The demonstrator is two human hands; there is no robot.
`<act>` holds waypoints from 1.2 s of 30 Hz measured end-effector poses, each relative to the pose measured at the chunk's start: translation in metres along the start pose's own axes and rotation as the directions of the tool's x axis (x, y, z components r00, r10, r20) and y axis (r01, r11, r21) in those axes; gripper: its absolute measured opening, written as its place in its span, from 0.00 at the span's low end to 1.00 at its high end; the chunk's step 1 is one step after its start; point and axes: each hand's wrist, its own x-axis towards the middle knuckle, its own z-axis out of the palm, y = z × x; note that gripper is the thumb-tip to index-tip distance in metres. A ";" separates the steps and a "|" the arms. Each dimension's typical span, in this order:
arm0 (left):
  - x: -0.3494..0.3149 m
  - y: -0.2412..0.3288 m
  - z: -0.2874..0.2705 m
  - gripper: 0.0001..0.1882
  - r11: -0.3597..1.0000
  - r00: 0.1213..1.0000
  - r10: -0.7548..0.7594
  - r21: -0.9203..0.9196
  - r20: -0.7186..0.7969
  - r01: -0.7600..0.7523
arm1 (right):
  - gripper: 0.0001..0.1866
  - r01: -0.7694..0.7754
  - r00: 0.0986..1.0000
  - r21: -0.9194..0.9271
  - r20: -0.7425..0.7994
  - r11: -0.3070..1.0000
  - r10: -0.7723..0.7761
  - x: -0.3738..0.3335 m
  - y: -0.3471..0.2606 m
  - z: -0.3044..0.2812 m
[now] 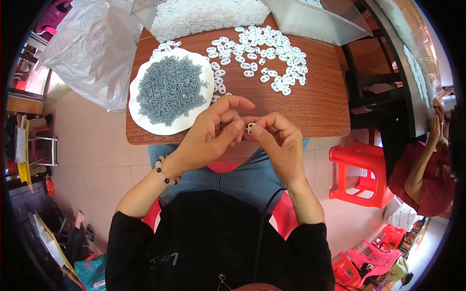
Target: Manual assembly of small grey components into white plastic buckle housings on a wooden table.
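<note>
My right hand [281, 145] pinches a small white two-hole plastic piece [251, 127] between thumb and fingers, just beyond the table's near edge. Close against it is my left hand [213, 128], its thumb pressed to curled fingers and its index finger raised. What lies in that left pinch is too small to make out. A white scalloped plate [137, 114] at the left of the table holds a heap of small grey metal pieces [170, 89], slim and screw-like. Many more white two-hole pieces [248, 73] are scattered beyond my hands.
The brown wooden table [320, 106] has a clear bin of white pieces [208, 17] at its back and another clear bin [320, 22] beside it. A plastic bag [97, 58] hangs at left. Right of me stand a red stool [359, 174] and a person in dark red [422, 179].
</note>
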 end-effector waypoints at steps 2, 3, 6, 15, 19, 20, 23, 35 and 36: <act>-0.001 -0.002 0.000 0.15 0.999 0.999 0.032 0.021 -0.011 -0.032 | 0.04 0.000 1.000 -0.017 0.003 1.000 0.000 0.000 0.000 0.000; -0.001 -0.003 0.000 0.15 0.999 0.999 0.031 0.021 -0.012 -0.031 | 0.04 0.000 1.000 -0.034 0.005 0.999 0.000 0.000 0.000 0.000; -0.001 -0.003 0.001 0.15 0.999 0.999 0.037 0.008 -0.026 -0.037 | 0.04 0.015 1.000 -0.012 0.009 1.000 -0.015 0.000 -0.002 0.001; 0.000 -0.005 0.000 0.15 0.999 0.999 0.013 -0.034 -0.030 -0.014 | 0.03 0.008 1.000 -0.028 -0.016 1.000 -0.009 0.001 0.002 -0.001; 0.000 -0.006 0.000 0.15 1.000 1.000 0.015 -0.019 -0.010 -0.016 | 0.03 0.005 1.000 0.000 0.004 1.000 -0.005 0.001 -0.002 0.002; 0.000 -0.006 0.000 0.15 1.000 1.000 0.018 -0.015 -0.010 -0.019 | 0.03 0.006 1.000 -0.015 0.004 1.000 -0.006 0.001 -0.002 0.001; 0.000 -0.006 0.001 0.15 1.000 1.000 0.017 -0.024 -0.011 -0.017 | 0.03 0.001 1.000 -0.028 -0.003 1.000 -0.001 0.001 -0.001 0.000; 0.001 -0.007 0.002 0.14 0.999 0.999 0.023 -0.024 -0.040 -0.024 | 0.02 0.002 1.000 -0.013 0.003 1.000 -0.002 0.002 0.000 -0.001; 0.001 -0.007 0.003 0.14 0.999 0.999 0.023 -0.025 -0.039 -0.024 | 0.02 -0.003 1.000 -0.028 0.005 1.000 0.003 0.002 0.000 0.000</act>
